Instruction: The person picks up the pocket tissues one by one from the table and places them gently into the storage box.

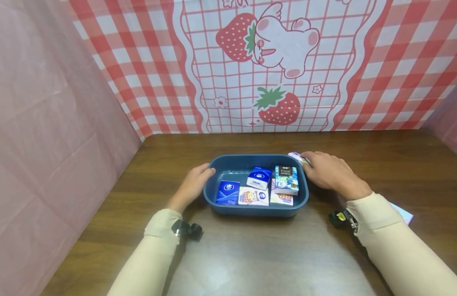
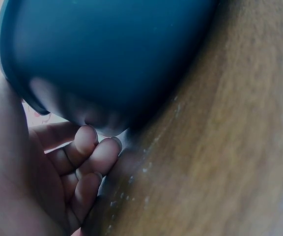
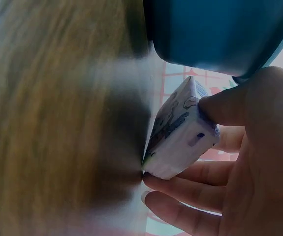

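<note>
A dark blue plastic basin (image 1: 256, 211) stands on the table, holding several tissue packs. My left hand (image 1: 193, 185) grips its left rim, the thumb over the edge; in the left wrist view, curled fingers (image 2: 104, 155) lie against the outer wall. Beyond the basin's right end, my right hand (image 1: 330, 174) pinches a small white and purple tissue pack (image 3: 181, 137) between thumb and fingers, tilted, one corner close to the tabletop. Inside the basin are a blue pack (image 1: 228, 192), a second blue and white pack (image 1: 259, 176), a printed pack (image 1: 253, 196) and a dark-labelled floral pack (image 1: 286, 180).
Another light-coloured pack (image 1: 402, 213) shows partly behind the right sleeve on the wooden table (image 1: 139, 230). A red checked cloth with strawberries (image 1: 278, 109) hangs at the back. Pink fabric (image 1: 47, 123) hangs along the left side.
</note>
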### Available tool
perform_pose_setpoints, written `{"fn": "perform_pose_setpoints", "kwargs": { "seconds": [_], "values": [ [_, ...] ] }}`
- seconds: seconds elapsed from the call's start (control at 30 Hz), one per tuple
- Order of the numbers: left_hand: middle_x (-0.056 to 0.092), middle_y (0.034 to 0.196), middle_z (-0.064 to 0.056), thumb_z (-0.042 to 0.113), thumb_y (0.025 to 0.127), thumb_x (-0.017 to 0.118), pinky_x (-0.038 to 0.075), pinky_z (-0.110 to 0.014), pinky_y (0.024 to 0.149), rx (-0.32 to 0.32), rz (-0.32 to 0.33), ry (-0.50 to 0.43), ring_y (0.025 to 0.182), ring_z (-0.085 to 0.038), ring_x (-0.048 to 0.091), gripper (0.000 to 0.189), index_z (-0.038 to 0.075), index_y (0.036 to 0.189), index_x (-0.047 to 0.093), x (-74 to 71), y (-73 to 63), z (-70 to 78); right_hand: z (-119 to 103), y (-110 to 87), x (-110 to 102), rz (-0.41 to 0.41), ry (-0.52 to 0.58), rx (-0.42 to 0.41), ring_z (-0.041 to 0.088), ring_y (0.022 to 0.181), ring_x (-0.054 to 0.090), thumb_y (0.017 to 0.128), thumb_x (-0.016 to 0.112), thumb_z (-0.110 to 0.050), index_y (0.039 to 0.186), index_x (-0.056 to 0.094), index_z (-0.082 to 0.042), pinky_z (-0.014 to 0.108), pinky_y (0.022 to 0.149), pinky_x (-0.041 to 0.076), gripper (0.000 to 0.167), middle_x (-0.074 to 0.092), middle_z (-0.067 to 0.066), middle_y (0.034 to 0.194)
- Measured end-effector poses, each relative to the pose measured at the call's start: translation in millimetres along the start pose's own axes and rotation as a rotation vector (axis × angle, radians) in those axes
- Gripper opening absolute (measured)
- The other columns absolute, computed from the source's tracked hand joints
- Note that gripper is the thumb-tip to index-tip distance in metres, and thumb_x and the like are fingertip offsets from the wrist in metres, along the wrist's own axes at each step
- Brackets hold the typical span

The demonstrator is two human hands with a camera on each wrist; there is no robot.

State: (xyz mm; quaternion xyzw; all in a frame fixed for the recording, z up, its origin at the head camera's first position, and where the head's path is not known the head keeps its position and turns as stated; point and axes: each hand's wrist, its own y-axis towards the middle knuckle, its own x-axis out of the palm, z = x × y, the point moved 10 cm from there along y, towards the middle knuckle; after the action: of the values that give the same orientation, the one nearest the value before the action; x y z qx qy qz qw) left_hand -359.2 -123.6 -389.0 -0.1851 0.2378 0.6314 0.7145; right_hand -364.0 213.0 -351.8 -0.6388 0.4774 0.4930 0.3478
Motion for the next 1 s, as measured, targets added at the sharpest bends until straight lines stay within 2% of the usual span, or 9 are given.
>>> {"fn": "perform_pose_setpoints", "kwargs": {
  "seconds": [0.13,0.37,0.63,1.0],
  "values": [
    [0.058,0.139,-0.015,0.038,0.102,0.048,0.037,-0.055,0.11,0.006,0.0,0.007,0.133,-0.033,0.05,0.054,0.003,0.142,0.054,-0.5,0.0,0.9,0.1,0.4,-0.1,-0.001,0.008,0.004,0.046,0.125,0.051,0.103,0.05,-0.033,0.145,0.046,0.0,0.069,0.099,0.04,0.054,0.055,0.027,0.136],
    [0.066,0.124,-0.013,0.037,0.102,0.047,0.043,-0.053,0.106,0.041,0.013,0.034,0.12,-0.031,0.059,0.046,0.004,0.132,0.062,-1.9,0.7,4.5,2.2,0.4,-1.6,0.015,0.021,0.029,0.044,0.121,0.053,0.104,0.045,-0.035,0.144,0.048,-0.001,0.069,0.097,0.04,0.052,0.056,0.026,0.134],
    [0.066,0.124,-0.011,0.038,0.102,0.047,0.044,-0.053,0.105,0.035,0.011,0.027,0.119,-0.029,0.059,0.046,0.006,0.132,0.062,-0.9,0.8,3.2,5.4,1.2,-5.6,0.038,0.028,0.052,0.042,0.114,0.057,0.105,0.04,-0.04,0.146,0.044,-0.002,0.068,0.093,0.043,0.055,0.056,0.027,0.133],
    [0.065,0.126,-0.012,0.037,0.103,0.048,0.043,-0.054,0.105,0.029,0.006,0.01,0.121,-0.03,0.058,0.047,0.005,0.134,0.06,-0.7,-0.1,2.9,5.7,1.7,-8.1,0.066,0.036,0.061,0.037,0.098,0.06,0.105,0.039,-0.04,0.143,0.046,-0.002,0.063,0.083,0.048,0.054,0.062,0.024,0.122]
  ]
}}
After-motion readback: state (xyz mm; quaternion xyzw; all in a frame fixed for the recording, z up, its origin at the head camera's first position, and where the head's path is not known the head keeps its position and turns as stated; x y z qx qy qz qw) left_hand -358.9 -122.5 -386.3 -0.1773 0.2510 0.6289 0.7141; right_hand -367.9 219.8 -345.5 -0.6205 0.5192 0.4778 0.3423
